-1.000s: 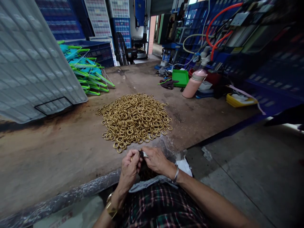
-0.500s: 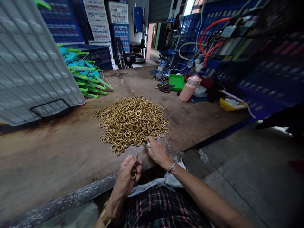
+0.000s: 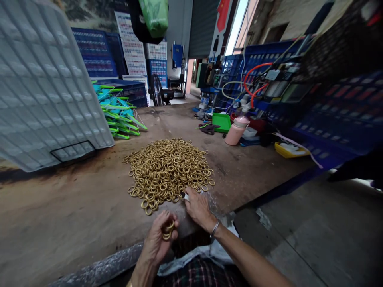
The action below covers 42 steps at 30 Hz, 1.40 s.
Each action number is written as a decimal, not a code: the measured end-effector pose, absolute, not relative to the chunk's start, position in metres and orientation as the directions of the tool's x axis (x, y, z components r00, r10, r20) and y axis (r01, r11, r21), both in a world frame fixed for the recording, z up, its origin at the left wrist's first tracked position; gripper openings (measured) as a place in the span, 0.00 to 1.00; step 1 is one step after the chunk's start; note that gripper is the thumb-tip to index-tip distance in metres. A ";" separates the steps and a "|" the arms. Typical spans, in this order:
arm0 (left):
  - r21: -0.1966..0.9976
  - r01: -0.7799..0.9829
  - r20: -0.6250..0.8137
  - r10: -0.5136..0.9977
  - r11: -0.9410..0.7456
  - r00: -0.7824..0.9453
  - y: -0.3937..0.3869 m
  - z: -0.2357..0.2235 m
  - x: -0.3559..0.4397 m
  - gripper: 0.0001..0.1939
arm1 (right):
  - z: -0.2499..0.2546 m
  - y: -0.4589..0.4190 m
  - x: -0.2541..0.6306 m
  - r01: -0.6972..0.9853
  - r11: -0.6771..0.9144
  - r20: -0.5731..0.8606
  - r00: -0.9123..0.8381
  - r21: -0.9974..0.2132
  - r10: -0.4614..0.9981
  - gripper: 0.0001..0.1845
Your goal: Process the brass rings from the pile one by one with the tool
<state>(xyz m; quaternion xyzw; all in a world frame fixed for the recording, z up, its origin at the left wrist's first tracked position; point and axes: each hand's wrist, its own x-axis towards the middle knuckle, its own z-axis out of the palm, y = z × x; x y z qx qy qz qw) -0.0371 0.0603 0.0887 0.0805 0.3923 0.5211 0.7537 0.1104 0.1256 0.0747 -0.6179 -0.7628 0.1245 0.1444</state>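
A heap of gold-coloured rings (image 3: 170, 169) lies on the brown worktable, with a few strays around its edge. My left hand (image 3: 160, 235) is in front of the heap, near the table's front edge, its fingers curled around several gold rings (image 3: 168, 230). At the near right edge of the heap is my right hand (image 3: 198, 207), fingers drawn together. A small white piece with a dark tip (image 3: 185, 196) shows at its fingertips; I cannot tell what it is. A metal bangle (image 3: 214, 228) circles the right wrist. Below the hands, pale sheeting (image 3: 191, 255) lies across the lap.
A large translucent ribbed tray (image 3: 54, 91) stands at left beside green and turquoise plastic pieces (image 3: 121, 113). Toward the right are a green tray (image 3: 221, 122), a pink bottle (image 3: 236, 131), a yellow dish (image 3: 289, 150) and a machine with orange hoses (image 3: 247, 75). Blue crates (image 3: 92, 50) are stacked behind.
The view has tipped upward, so the table sits lower. A ring that stood up between my left thumb and finger no longer shows there; rings lie in the curled fingers. My right hand stays at the heap.
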 end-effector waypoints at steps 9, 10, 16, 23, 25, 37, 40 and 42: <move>0.842 -0.410 -0.391 0.920 0.350 -0.017 0.072 0.080 -0.030 0.21 | 0.090 0.108 0.109 0.714 0.467 0.192 -0.435 -0.521 0.880 0.18; 0.862 -0.366 -0.381 0.924 0.350 -0.014 0.073 0.078 -0.030 0.21 | 0.094 0.106 0.108 0.701 0.482 0.186 -0.458 -0.526 0.869 0.19; 0.938 -0.153 -0.325 0.943 0.311 -0.077 0.075 0.074 -0.035 0.19 | 0.105 0.108 0.099 0.598 0.399 0.141 -0.431 -0.696 0.891 0.07; 0.997 0.072 0.004 0.991 0.006 -0.133 0.075 0.097 -0.030 0.10 | 0.099 0.119 0.099 0.483 0.105 -0.090 -0.363 -0.869 0.927 0.15; 0.996 0.079 -0.038 0.993 0.047 -0.110 0.074 0.098 -0.029 0.11 | 0.097 0.119 0.101 0.435 0.063 -0.128 -0.396 -0.898 0.909 0.18; 0.887 -0.244 -0.381 0.920 0.393 0.096 0.068 0.090 -0.026 0.17 | 0.091 0.117 0.102 0.489 0.165 -0.014 -0.342 -0.856 0.940 0.14; 0.866 -0.310 -0.375 0.920 0.392 0.115 0.068 0.094 -0.025 0.17 | 0.092 0.117 0.103 0.456 0.174 0.001 -0.357 -0.873 0.934 0.14; 0.850 -0.351 -0.371 0.919 0.393 0.129 0.067 0.095 -0.025 0.16 | 0.092 0.117 0.105 0.408 0.153 -0.004 -0.358 -0.900 0.934 0.15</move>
